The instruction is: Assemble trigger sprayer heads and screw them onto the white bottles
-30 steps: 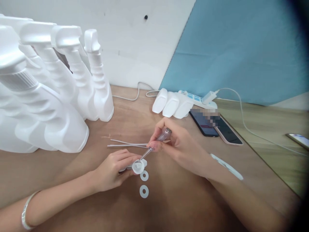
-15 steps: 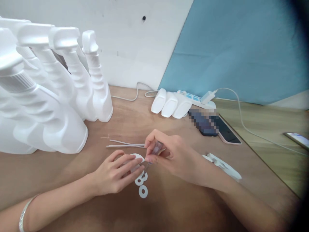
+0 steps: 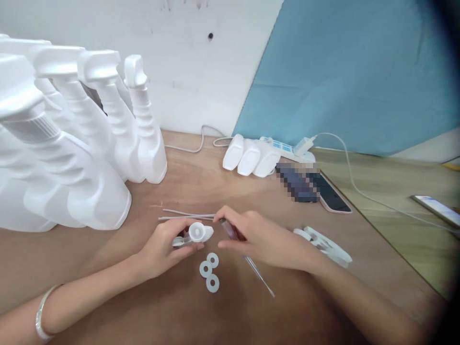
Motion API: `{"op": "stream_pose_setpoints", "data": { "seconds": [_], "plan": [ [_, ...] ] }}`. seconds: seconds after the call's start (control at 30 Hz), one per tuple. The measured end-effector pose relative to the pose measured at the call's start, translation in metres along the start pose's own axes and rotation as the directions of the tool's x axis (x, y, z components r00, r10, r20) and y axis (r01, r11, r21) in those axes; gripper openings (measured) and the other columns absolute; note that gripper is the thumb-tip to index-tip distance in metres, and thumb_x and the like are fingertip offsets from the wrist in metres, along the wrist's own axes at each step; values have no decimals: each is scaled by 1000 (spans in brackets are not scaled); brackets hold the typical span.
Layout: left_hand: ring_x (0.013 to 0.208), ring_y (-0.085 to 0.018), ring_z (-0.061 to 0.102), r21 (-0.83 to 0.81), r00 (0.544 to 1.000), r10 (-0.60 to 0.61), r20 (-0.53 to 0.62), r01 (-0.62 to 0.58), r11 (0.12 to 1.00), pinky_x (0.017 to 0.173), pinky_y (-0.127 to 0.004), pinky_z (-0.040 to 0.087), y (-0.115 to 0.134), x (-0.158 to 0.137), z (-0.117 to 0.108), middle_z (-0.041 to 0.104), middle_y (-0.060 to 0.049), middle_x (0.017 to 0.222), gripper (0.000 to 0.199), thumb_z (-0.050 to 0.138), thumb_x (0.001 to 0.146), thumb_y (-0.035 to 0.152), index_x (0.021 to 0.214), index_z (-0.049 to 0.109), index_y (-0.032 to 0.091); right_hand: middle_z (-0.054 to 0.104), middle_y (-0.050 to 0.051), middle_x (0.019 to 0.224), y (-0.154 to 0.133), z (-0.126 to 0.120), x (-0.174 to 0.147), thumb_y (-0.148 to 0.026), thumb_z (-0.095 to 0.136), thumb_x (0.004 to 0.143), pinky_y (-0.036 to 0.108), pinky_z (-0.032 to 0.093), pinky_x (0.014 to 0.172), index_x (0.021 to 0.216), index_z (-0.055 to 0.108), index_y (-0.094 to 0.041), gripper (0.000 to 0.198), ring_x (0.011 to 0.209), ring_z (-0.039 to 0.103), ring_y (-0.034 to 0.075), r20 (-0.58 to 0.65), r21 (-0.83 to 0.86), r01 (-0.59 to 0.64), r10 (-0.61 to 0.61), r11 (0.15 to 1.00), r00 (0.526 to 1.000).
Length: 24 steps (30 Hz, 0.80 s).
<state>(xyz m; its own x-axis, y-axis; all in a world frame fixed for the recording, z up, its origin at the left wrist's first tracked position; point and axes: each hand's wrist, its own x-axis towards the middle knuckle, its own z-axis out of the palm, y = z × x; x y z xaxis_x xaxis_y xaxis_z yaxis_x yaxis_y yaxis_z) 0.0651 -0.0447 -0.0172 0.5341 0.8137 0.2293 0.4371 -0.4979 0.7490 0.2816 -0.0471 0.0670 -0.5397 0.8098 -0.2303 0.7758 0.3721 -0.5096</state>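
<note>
My left hand (image 3: pixel 168 247) is closed around a white spray trigger head (image 3: pixel 197 232), whose round collar opening faces up. In my right hand (image 3: pixel 247 237) is a screwdriver (image 3: pixel 232 230) with a clear handle; its thin metal shaft slants down to the right, apart from the trigger head. On the table just below the trigger head lie three flat white ring washers (image 3: pixel 212 282), close together. Behind the hands are two thin white dip tubes (image 3: pixel 187 213), their right ends near my right fingers.
Several white spray bottles (image 3: pixel 97 187) stand at the left. Toward the back lie white bottle-shaped pieces (image 3: pixel 249 158), beside a power strip (image 3: pixel 283 147) with a plugged-in charger cable. Phones (image 3: pixel 334 194) lie at the right. White plastic parts (image 3: pixel 328 247) sit right of my right forearm.
The screwdriver's tip has left the washers and swung to the lower right. My left hand has turned the trigger head so its opening faces up.
</note>
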Motion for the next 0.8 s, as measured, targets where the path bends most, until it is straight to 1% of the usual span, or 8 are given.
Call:
{"op": "stream_pose_setpoints", "data": {
  "seconds": [0.17, 0.33, 0.4, 0.5, 0.6, 0.7, 0.77, 0.8],
  "plan": [
    [77, -14, 59, 13, 998, 32, 58, -33, 999, 72, -26, 45, 4, 1, -3, 64, -2, 89, 29, 58, 75, 35, 100, 55, 20, 56, 0, 71, 15, 27, -5, -31, 46, 84, 24, 34, 53, 92, 48, -20, 14, 61, 54, 14, 13, -269, 14, -11, 963, 1000],
    [79, -16, 59, 17, 998, 30, 59, -31, 999, 72, -28, 46, 2, 0, -2, 64, -3, 90, 33, 61, 72, 35, 101, 55, 20, 56, 4, 92, 7, 23, -12, -34, 48, 83, 29, 42, 63, 101, 50, -21, 22, 82, 56, 19, -102, -358, -35, -2, 933, 995],
    [81, -17, 59, 3, 998, 34, 53, -34, 999, 71, -28, 46, 2, -1, 0, 64, -3, 93, 35, 62, 71, 36, 101, 53, 19, 54, 5, 101, -1, 20, -12, -37, 50, 81, 31, 45, 69, 113, 45, -23, 35, 93, 53, 19, -141, -307, 18, -64, 952, 988],
    [80, -17, 59, -3, 997, 49, 55, -49, 999, 71, -29, 47, 2, -3, 1, 63, -4, 93, 36, 62, 71, 35, 101, 50, 19, 49, 6, 114, -8, 25, -7, -39, 53, 79, 34, 44, 82, 124, 36, -24, 50, 105, 47, 18, -151, -237, 189, -229, 953, 962],
    [93, -22, 55, 110, 986, 162, -32, -158, 981, 78, -36, 45, 2, -4, 0, 57, -10, 105, 49, 63, 70, 35, 111, 42, 19, 52, 5, 111, -6, 41, 1, -36, 52, 81, 34, 41, 88, 114, 46, -21, 37, 105, 47, 17, -175, -212, 302, -340, 930, 924],
    [108, -29, 44, 333, 902, 370, -224, -286, 898, 86, -45, 38, 7, -6, -5, 44, -16, 121, 64, 65, 66, 37, 119, 34, 19, 59, 4, 94, -5, 49, 0, -39, 51, 81, 28, 44, 78, 98, 52, -16, 29, 89, 54, 14, -209, -97, 309, -323, 946, 923],
    [107, -29, 44, 413, 825, 504, -257, -378, 829, 85, -46, 38, 18, -8, -9, 47, -15, 118, 58, 65, 66, 33, 116, 38, 20, 60, 4, 91, -8, 46, -10, -40, 53, 79, 24, 45, 72, 96, 52, -15, 31, 83, 56, 13, -255, -8, 290, -282, 957, 925],
    [104, -28, 46, 419, 795, 565, -221, -446, 791, 83, -45, 39, 27, -10, -10, 51, -14, 113, 52, 63, 67, 29, 113, 41, 20, 60, 4, 92, -10, 41, -17, -39, 54, 79, 24, 44, 72, 97, 51, -15, 30, 84, 56, 13, -293, 23, 275, -257, 961, 921]
  ]
}}
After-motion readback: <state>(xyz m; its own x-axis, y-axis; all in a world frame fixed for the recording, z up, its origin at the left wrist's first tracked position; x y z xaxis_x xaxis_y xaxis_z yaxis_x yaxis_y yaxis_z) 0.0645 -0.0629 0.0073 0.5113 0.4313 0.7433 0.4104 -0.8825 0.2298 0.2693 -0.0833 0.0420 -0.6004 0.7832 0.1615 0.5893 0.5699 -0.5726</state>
